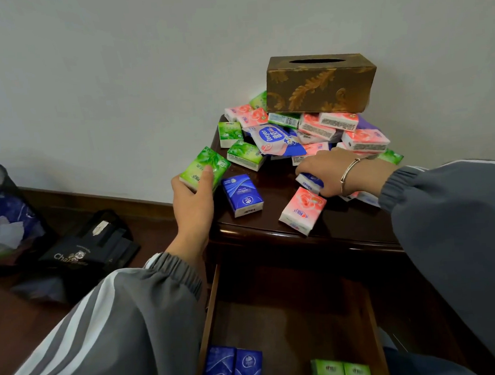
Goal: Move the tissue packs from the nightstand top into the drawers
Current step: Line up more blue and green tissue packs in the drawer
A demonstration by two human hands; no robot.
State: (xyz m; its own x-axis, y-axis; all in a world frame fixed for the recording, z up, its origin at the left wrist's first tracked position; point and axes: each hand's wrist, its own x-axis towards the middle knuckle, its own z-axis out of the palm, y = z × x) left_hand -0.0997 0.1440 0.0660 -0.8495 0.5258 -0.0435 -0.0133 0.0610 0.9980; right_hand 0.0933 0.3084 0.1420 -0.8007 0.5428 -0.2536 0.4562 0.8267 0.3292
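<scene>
A heap of green, pink and blue tissue packs point(318, 132) covers the back of the dark nightstand top point(274, 217). My left hand point(193, 204) grips a green pack point(205, 167) just past the top's left edge. My right hand point(324, 171) is closed around a blue pack point(308, 180) at the heap's front. A blue pack point(242, 195) and a pink pack point(302, 210) lie loose near the front. Below, the open drawer point(281, 311) holds two blue packs point(232, 370) and two green packs point(341, 372) at its near end.
A brown and gold tissue box point(319, 85) sits on top of the heap against the white wall. A mesh waste bin point(0, 210) and a black bag point(89, 248) stand on the floor to the left.
</scene>
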